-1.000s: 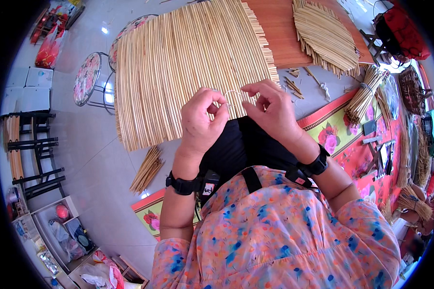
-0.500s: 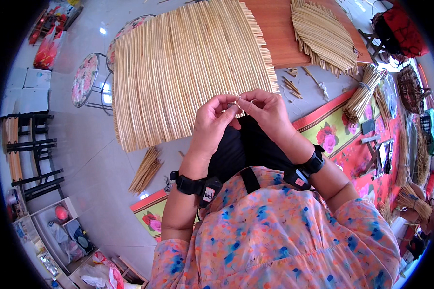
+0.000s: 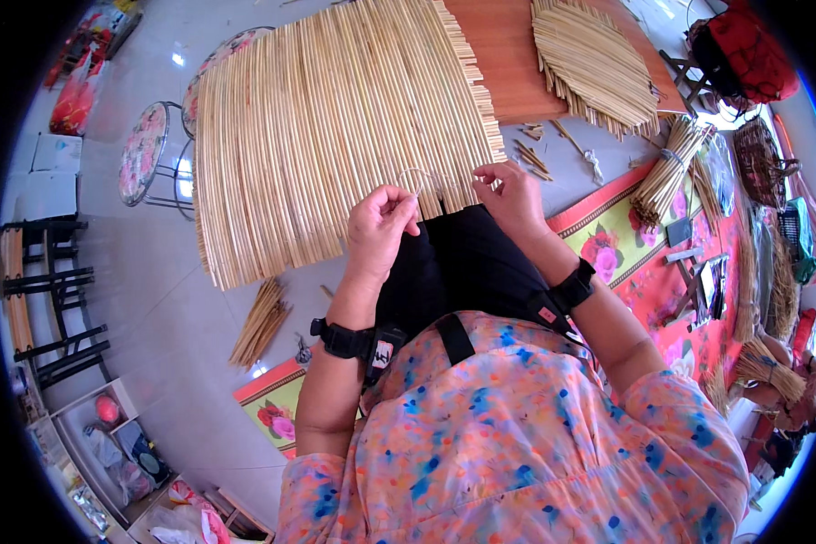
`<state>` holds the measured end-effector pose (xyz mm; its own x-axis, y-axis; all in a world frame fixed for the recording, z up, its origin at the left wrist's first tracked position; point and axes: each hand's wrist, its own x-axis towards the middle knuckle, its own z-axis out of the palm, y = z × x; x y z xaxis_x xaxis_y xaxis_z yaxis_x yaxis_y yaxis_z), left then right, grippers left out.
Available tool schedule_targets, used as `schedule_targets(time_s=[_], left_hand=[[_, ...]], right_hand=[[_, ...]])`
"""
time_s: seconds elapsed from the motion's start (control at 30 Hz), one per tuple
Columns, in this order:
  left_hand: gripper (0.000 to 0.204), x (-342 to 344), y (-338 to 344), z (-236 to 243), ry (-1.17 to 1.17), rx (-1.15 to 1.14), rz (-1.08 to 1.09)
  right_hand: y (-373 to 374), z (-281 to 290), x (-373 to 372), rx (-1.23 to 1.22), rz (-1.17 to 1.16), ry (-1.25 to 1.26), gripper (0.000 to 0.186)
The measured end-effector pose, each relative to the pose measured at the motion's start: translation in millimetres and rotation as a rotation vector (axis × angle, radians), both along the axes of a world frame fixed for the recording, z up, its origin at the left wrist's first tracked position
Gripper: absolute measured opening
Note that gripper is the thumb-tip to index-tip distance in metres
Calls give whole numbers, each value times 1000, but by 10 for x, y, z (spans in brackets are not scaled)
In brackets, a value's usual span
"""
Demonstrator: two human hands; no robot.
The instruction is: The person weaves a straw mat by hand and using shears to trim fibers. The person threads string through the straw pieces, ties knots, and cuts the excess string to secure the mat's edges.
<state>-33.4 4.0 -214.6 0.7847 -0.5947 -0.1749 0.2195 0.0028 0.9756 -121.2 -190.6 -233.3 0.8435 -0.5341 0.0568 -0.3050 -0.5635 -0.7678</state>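
A broad mat of pale straw stalks (image 3: 335,118) laid side by side stretches out in front of me, its near edge by my black-trousered lap. My left hand (image 3: 379,225) is closed in a pinch at that near edge, holding a thin whitish thread (image 3: 412,170) that loops up over the stalks. To its right, my right hand (image 3: 514,198) is raised with thumb and forefinger pressed together. Whatever lies between those fingertips is too small to make out. A gap now separates the two hands. Both wrists carry black straps with small devices.
A leaf-shaped stalk piece (image 3: 598,68) lies on the reddish-brown board (image 3: 490,54). Right of me stands a tied bundle of stalks (image 3: 666,177) beside a flowered mat (image 3: 607,245). Loose stalks (image 3: 261,322) lie on the floor at left, near a round flowered stool (image 3: 145,154).
My hands were together at the fingertips and have drawn apart, the left leftward and down, the right staying raised. The thread's loop shows between them. The whole view has shifted slightly.
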Motion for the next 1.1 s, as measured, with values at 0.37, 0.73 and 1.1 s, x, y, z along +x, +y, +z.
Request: schedule_targets(time_s=[0.37,0.73,1.1], left_hand=[[8,85,12,-10,62,-7,79],[9,67,-30,101,109,-35,63],[8,19,-71,163,130,-80,35]], right_hand=[[70,-218,189,-146,97,-14,17],[179,-1,169,104,126,-108,12],[223,172,139,157,133,-236,9]])
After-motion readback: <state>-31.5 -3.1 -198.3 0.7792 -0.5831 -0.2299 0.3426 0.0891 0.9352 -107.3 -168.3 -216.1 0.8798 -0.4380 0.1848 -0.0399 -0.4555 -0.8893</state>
